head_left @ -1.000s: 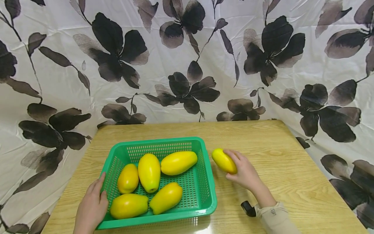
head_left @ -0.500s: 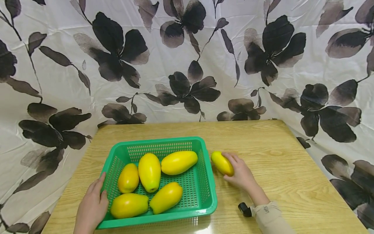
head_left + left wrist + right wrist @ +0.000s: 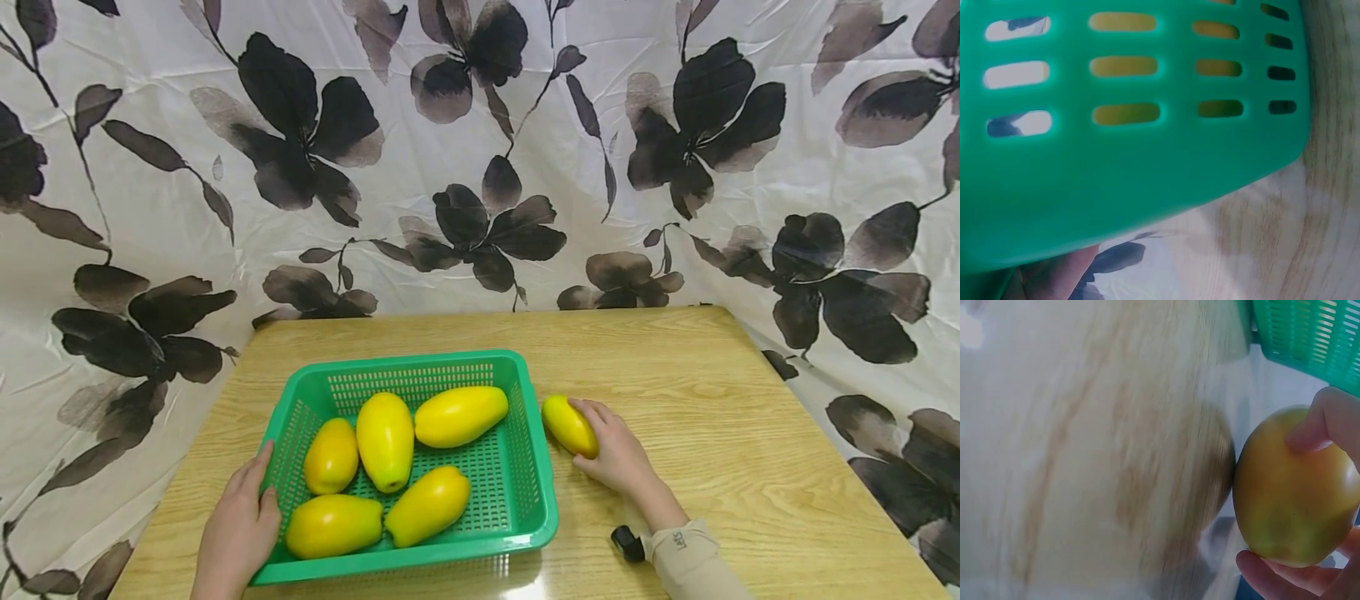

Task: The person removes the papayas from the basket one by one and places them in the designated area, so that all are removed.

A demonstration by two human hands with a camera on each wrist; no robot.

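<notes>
A green plastic basket [image 3: 551, 500] with slotted walls holds several yellow papayas [image 3: 385, 442]. My left hand [image 3: 238, 527] grips the basket's left rim; in the left wrist view, part of that hand [image 3: 1060, 275] shows below the rim. To the right of the basket, my right hand [image 3: 618, 450] holds another yellow papaya [image 3: 567, 427] at the wood-grain table. The right wrist view has the thumb [image 3: 1329, 425] on one side of this papaya [image 3: 1291, 494] and fingers [image 3: 1272, 581] on the other. Its lower side appears to touch the table, close to the basket wall.
The wood-grain table [image 3: 720, 400] extends to the right and behind the basket. A floral cloth [image 3: 480, 125] hangs at the back and along both sides. A small black device [image 3: 627, 543] sits at my right wrist, beside a beige sleeve [image 3: 693, 562].
My right hand has brought its papaya slightly nearer to me and a little left, toward the basket. The left hand and the basket have stayed in place.
</notes>
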